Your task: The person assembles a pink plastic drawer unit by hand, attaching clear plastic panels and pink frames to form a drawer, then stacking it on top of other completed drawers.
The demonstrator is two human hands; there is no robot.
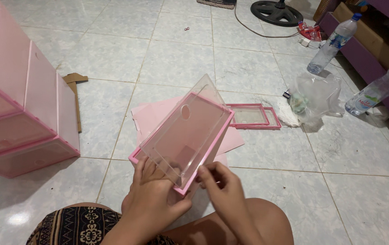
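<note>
Pink-framed clear panel (183, 140), tilted, held by both hands.

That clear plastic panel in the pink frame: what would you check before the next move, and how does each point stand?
1. Left hand grips the near end of the pink rectangular plastic frame: ok.
2. Right hand fingertips pinch the near corner: ok.
3. Clear plastic panel with an oval hole seated all round in the frame: cannot tell; its far edge appears to stand above the frame.
4. Second pink frame lies flat on the tiled floor, apart: ok.
5. Pink flat sheets lie beneath: ok.
6. Stacked pink boxes stand aside: ok.
</note>
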